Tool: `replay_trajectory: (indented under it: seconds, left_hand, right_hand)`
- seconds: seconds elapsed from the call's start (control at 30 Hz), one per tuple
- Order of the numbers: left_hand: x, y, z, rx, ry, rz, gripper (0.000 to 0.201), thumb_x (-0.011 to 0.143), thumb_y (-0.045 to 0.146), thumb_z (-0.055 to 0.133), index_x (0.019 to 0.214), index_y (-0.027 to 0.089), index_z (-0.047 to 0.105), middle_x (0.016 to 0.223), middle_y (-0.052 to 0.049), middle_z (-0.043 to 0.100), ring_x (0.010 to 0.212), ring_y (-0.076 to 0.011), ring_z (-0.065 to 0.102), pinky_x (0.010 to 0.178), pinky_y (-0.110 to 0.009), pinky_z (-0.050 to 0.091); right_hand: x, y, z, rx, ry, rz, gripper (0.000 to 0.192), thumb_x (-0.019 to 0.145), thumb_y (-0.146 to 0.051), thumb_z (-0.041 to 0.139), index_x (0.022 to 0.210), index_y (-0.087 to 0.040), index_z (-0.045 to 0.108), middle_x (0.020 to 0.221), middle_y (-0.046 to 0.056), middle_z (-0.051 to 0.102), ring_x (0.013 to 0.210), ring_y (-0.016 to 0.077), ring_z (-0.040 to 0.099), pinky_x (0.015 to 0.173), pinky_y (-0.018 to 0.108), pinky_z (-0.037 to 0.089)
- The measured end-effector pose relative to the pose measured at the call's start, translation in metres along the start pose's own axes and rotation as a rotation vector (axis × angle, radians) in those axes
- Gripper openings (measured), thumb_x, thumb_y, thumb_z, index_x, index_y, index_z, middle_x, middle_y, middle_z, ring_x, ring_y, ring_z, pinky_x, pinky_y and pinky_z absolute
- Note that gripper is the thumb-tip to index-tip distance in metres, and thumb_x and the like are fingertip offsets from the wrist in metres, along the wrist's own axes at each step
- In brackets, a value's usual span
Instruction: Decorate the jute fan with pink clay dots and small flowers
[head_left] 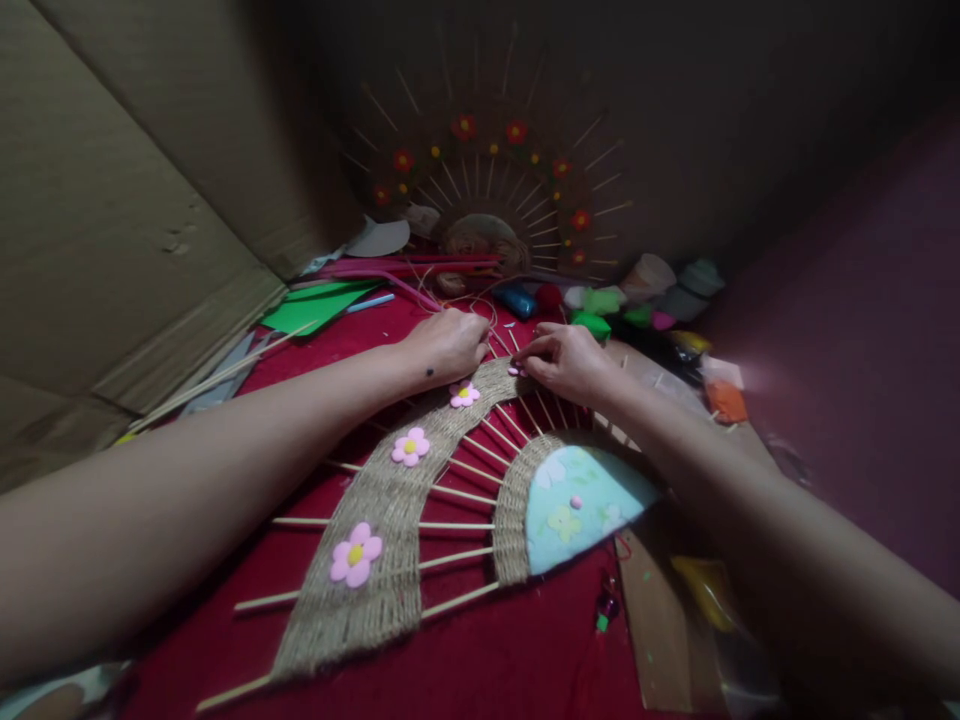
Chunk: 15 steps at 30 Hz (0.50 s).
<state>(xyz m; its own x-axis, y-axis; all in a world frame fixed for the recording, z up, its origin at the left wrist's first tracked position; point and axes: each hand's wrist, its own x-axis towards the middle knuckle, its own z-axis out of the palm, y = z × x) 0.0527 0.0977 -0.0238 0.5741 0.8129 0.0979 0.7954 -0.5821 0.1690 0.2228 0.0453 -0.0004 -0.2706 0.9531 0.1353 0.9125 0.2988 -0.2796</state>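
I had the fan-shaped craft piece of wooden skewers bound by a woven jute-twine arc (390, 520) lying flat on the red cloth (465, 660), so both hands could work its top edge without it shifting. My left hand (448, 345) rested curled on the far end of the arc, pressing it down; whether the fingers pinched anything I couldn't tell. My right hand (566, 362) met it from the other side, fingertips closed on a small pink flower piece (516, 371) right at the arc's top. Three pink foam flowers with yellow centres (410, 446) already sat spaced down the arc toward me. The pale blue half-disc with painted flowers (581, 505) sat inside the arc as the hub. A finished sunburst piece with red flowers (491, 185) leaned upright beyond the arc, likely as reference; coloured foam scraps (622, 300) lay beyond it on the right, within reach.
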Motion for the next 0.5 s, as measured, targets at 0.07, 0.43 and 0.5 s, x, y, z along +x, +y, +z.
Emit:
replay_trajectory:
  seconds: [0.07, 0.43, 0.5]
  left_hand:
    - [-0.0003, 0.0004, -0.0003, -0.004, -0.001, 0.001, 0.029, 0.086, 0.03, 0.042, 0.092, 0.015, 0.067, 0.087, -0.013, 0.069, 0.081, -0.0249, 0.064, 0.068, -0.033, 0.045]
    - [0.0001, -0.0007, 0.0008, 0.004, 0.01, 0.005, 0.029, 0.084, 0.029, 0.043, 0.091, 0.016, 0.067, 0.085, -0.013, 0.07, 0.081, -0.0252, 0.065, 0.066, -0.032, 0.045]
    - [0.0001, -0.0004, 0.0009, 0.007, 0.01, 0.003, 0.029, 0.084, 0.029, 0.042, 0.091, 0.016, 0.067, 0.086, -0.013, 0.07, 0.081, -0.0257, 0.065, 0.065, -0.032, 0.045]
  right_hand:
    - [-0.0019, -0.0003, -0.0009, -0.008, -0.005, -0.028, 0.022, 0.077, -0.012, 0.055, 0.083, -0.013, 0.076, 0.076, 0.006, 0.062, 0.064, 0.0138, 0.052, 0.062, 0.026, 0.039]
    - [-0.0051, 0.0042, -0.0037, 0.022, 0.017, -0.063, 0.023, 0.081, -0.014, 0.051, 0.076, -0.014, 0.074, 0.08, 0.006, 0.065, 0.071, 0.0157, 0.057, 0.068, 0.027, 0.042]
    - [-0.0051, 0.0048, -0.0027, 0.028, 0.025, -0.063, 0.023, 0.081, -0.015, 0.051, 0.077, -0.014, 0.074, 0.081, 0.006, 0.065, 0.072, 0.0159, 0.057, 0.069, 0.028, 0.043]
